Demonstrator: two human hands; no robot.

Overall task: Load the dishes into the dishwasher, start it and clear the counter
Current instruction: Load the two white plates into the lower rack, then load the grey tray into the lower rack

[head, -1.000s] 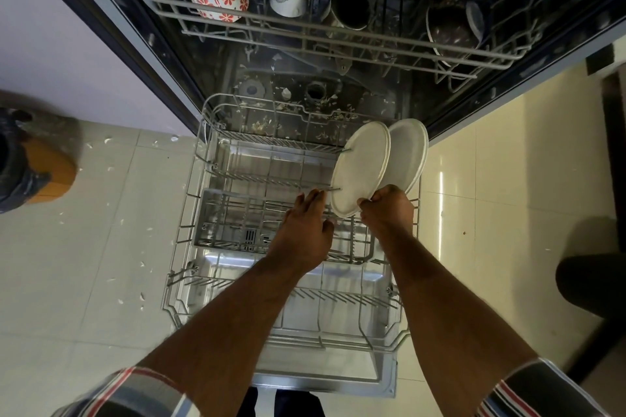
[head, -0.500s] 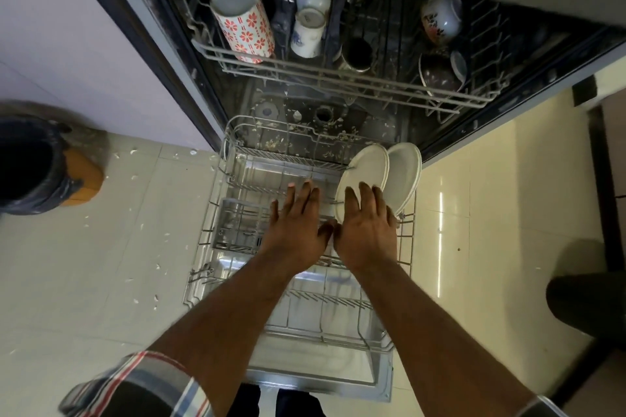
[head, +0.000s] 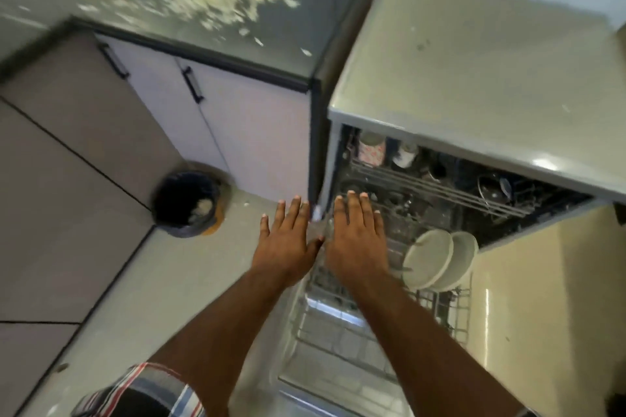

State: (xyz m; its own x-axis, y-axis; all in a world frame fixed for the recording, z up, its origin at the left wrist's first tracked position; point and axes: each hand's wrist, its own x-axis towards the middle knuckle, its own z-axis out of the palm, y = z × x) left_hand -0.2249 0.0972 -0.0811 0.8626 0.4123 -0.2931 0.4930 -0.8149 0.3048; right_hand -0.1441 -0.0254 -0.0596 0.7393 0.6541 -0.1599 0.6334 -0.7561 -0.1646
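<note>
Plates (head: 427, 259) stand on edge at the right of the pulled-out lower rack (head: 342, 322), while your left hand (head: 286, 240) and right hand (head: 358, 238) hover flat, fingers spread and empty, so you risk tripping over that rack as you turn to the littered counter (head: 189, 15) at upper left.

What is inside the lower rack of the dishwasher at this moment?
Two white plates stand on edge, side by side, at the right of the lower rack. The wires beside them look bare, but the right hand and forearm cover part of the rack's left side.
</note>
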